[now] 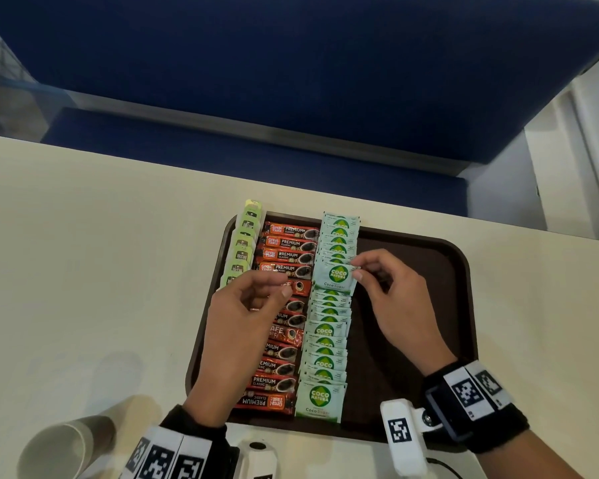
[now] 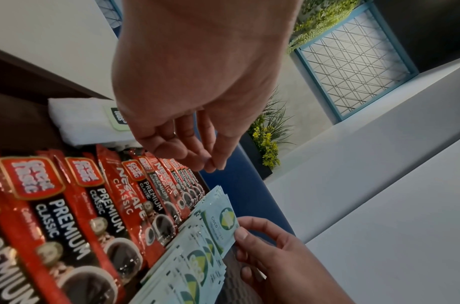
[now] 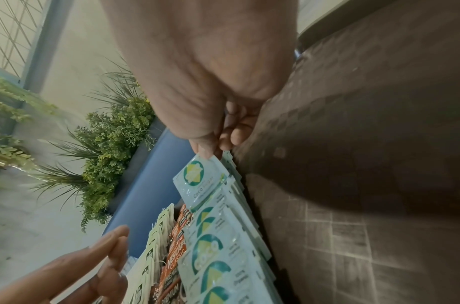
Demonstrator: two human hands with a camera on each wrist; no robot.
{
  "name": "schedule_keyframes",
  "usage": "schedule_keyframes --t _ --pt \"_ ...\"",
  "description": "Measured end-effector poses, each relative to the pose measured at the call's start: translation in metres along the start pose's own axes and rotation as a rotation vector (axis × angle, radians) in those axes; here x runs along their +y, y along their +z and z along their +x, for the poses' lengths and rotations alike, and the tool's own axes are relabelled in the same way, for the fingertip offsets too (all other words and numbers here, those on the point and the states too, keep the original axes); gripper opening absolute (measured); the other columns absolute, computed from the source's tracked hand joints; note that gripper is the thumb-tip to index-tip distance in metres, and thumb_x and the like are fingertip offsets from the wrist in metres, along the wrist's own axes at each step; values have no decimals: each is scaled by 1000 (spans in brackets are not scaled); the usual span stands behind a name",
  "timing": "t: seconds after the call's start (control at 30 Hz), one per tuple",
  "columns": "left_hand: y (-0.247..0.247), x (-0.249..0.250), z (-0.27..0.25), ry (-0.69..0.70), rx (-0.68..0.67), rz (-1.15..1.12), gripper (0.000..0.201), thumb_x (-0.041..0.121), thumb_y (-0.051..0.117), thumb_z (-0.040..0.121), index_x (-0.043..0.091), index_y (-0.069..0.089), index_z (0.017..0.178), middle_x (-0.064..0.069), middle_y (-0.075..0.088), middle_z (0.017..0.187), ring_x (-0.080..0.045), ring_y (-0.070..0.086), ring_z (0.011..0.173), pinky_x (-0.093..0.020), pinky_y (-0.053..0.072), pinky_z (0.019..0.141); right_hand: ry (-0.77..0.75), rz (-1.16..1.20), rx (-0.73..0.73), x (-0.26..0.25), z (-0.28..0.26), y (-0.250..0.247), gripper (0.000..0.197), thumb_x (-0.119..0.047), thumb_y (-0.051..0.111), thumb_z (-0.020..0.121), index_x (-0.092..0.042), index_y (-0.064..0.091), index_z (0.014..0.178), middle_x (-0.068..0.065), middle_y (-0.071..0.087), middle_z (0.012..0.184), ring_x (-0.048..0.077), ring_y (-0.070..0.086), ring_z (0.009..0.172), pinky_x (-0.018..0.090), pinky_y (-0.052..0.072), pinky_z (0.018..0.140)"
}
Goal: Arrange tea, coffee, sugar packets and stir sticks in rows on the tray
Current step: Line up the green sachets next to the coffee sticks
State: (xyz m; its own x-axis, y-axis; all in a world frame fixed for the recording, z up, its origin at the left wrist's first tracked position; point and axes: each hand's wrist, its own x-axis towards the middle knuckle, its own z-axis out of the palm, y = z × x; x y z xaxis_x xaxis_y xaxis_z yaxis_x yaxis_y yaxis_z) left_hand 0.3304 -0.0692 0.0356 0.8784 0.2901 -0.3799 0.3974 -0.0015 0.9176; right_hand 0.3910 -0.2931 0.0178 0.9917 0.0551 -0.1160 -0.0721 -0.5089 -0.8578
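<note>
The brown tray [image 1: 457, 305] on the cream table [image 1: 83, 254] carries three overlapping rows — tea bags [image 1: 241, 252] at its left edge, coffee sticks [image 1: 286, 252] next, Coco Sugar packets [image 1: 325, 344] third — probably shingled to save room for stir sticks, none in view. The right hand [image 1: 391, 299] pinches one raised sugar packet [image 1: 338, 276] by its edge, likely slotting it into the row. The left hand [image 1: 246, 316] hovers over the coffee, fingers loosely curled, holding nothing.
</note>
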Motion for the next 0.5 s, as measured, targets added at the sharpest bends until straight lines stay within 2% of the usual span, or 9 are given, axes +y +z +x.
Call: schedule_keyframes --t 0.17,0.3,0.5 --pt "-1 0 0 3 1 2 14 20 84 92 28 81 104 7 80 94 -9 75 93 -22 55 86 -4 -6 -19 0 -1 2 11 -9 72 100 -19 74 105 -14 76 99 -3 69 96 5 48 80" --pt "-2 1 -1 -1 1 4 14 19 83 93 28 81 104 8 80 94 -7 75 93 -20 55 85 -39 -53 -3 2 -2 5 13 -9 75 97 -20 75 104 -11 71 100 3 67 95 7 48 79" --pt "-2 -1 -2 -4 2 10 15 18 83 93 28 81 104 8 80 95 -9 75 94 -27 58 91 -43 -55 -1 4 -2 5 16 -11 76 97 -23 73 107 -9 70 97 7 65 92 8 46 77"
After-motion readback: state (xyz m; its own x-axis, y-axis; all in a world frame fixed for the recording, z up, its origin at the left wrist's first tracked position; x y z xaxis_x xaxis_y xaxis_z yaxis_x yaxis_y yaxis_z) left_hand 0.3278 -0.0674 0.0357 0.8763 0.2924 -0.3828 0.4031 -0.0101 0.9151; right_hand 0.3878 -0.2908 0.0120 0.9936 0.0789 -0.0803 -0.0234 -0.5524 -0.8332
